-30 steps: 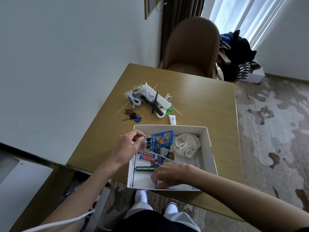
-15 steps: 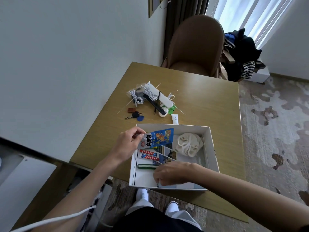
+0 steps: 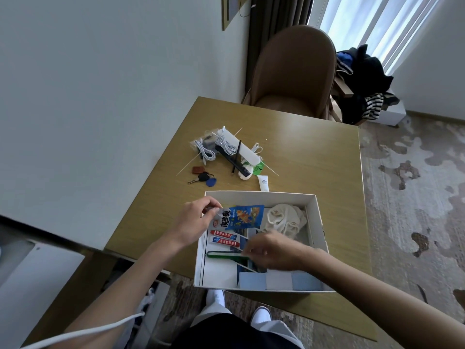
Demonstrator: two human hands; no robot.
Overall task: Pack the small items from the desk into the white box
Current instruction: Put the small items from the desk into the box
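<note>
The white box sits at the desk's near edge. My left hand pinches the left end of a blue snack packet held over the box's far left corner. My right hand hovers inside the box, fingers curled at the end of a green pen-like item; whether it grips it is unclear. Inside lie two red-and-blue tubes, a cream cloth pouch and pale blue and grey blocks along the near wall.
Beyond the box on the desk lie coiled white cables, a black comb, a white power strip, keys with a blue tag and a small white tube. A brown chair stands behind.
My right hand lifted from the box's near wall, uncovering the blue and grey blocks, and moved up to the green item. My left hand kept holding the snack packet.
</note>
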